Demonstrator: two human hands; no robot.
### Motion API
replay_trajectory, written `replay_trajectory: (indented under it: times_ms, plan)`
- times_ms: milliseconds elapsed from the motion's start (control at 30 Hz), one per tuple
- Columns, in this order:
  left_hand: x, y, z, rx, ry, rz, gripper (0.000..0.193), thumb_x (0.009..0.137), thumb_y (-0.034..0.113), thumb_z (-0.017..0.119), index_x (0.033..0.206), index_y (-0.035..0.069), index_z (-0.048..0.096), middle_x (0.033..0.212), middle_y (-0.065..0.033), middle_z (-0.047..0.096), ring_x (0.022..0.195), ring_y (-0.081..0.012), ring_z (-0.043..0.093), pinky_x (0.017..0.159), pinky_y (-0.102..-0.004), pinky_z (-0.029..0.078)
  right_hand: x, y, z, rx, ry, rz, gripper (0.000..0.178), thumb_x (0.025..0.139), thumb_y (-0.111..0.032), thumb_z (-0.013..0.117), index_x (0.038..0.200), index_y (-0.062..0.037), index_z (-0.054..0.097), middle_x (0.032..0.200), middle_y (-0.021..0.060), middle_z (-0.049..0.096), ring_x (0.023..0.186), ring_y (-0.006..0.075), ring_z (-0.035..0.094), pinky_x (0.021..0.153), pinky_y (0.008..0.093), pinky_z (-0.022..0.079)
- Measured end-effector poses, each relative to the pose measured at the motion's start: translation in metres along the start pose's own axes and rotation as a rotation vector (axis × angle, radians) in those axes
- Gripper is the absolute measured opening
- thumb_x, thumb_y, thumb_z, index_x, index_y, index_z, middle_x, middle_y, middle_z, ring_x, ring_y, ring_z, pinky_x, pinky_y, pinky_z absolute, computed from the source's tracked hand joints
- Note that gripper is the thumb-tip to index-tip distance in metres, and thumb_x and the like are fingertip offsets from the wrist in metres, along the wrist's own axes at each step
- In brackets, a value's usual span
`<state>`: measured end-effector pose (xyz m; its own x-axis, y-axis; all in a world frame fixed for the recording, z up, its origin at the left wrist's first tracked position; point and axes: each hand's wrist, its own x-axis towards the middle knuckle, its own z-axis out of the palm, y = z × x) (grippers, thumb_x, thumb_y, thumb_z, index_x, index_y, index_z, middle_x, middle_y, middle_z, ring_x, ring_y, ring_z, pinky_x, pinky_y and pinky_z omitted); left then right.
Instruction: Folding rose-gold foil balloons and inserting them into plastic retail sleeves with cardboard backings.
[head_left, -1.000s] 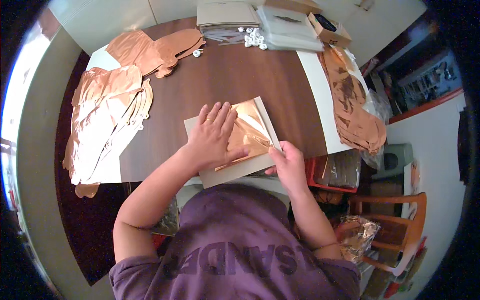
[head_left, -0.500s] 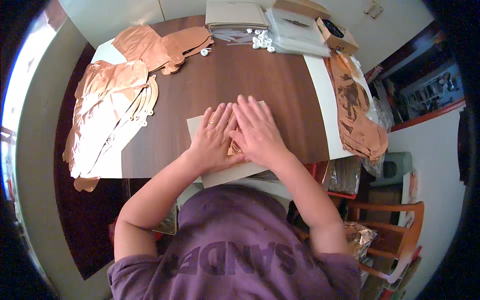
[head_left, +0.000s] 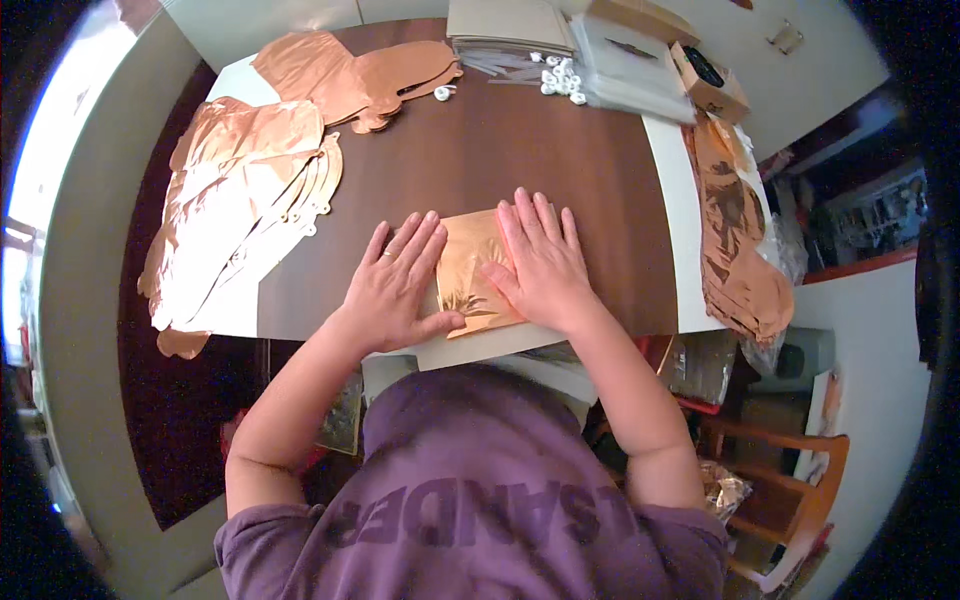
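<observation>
A folded copper-coloured foil piece (head_left: 468, 245) with dark printed marks near its lower edge lies on a pale cardboard sheet (head_left: 455, 352) at the table's near edge. My left hand (head_left: 398, 285) is flat at the foil's left side, thumb over its lower left corner, fingers stretched out. Along the foil's right side rests my right hand (head_left: 543, 265), palm down, its thumb lying on the foil. Both hands are open and hold nothing. They hide the side edges of the foil and much of the cardboard.
On the brown table (head_left: 400, 170), flat copper foil shapes (head_left: 240, 160) pile up at left, with others (head_left: 735, 230) at right. At the back are stacked cardboard sheets (head_left: 510, 25), clear plastic sleeves (head_left: 630, 70), small white rolls (head_left: 562, 80) and a cardboard box (head_left: 712, 85). A wooden chair (head_left: 790, 470) stands lower right.
My hands have moved apart, left hand leftward and right hand rightward, uncovering the foil's middle. The whole view has shifted slightly.
</observation>
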<state>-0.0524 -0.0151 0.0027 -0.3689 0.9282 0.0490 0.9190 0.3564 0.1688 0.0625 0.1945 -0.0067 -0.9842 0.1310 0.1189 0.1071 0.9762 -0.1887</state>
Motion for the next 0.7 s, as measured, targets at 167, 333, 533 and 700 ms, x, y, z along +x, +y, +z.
replay_trajectory:
  times_ms: [167,333,533,700]
  plan:
    - [-0.009,0.005,-0.011,-0.153,0.068,0.087,0.109,0.073,0.069,0.064,0.15,0.002,0.024,0.156,-0.0205,0.021,0.146,-0.0381,0.017,0.118,-0.0527,0.011,0.0,0.001,0.003,0.003,0.015,0.012,0.075,0.094,-0.051,0.047,0.149,-0.0029,0.028,0.155,0.0215,0.023,0.144,0.0383,0.021,0.116,0.0552,0.013]
    - [-0.013,0.015,-0.001,-0.083,0.239,0.371,0.064,0.076,0.041,0.071,0.123,0.0,0.055,0.129,-0.019,0.054,0.124,-0.0352,0.05,0.106,-0.0511,0.037,-0.001,0.003,0.003,0.008,0.008,0.008,0.076,0.094,-0.054,0.045,0.149,-0.0037,0.027,0.156,0.0212,0.022,0.145,0.0381,0.019,0.116,0.055,0.011]
    - [-0.001,0.011,0.001,0.018,0.333,0.658,0.04,0.078,0.02,0.068,0.112,0.001,0.062,0.112,-0.0153,0.063,0.107,-0.0316,0.062,0.096,-0.0466,0.05,0.0,0.004,0.003,0.021,-0.03,0.028,0.079,0.094,-0.056,0.044,0.15,-0.004,0.025,0.157,0.0209,0.019,0.145,0.0377,0.017,0.117,0.0538,0.01]
    - [0.003,0.014,-0.006,-0.115,0.229,0.487,0.054,0.065,0.016,0.067,0.116,-0.001,0.059,0.121,-0.0186,0.058,0.116,-0.0354,0.056,0.102,-0.0495,0.044,0.001,0.004,0.004,0.048,-0.031,0.037,0.082,0.093,-0.058,0.044,0.15,-0.0035,0.024,0.157,0.0208,0.018,0.146,0.0367,0.014,0.117,0.0549,0.007]
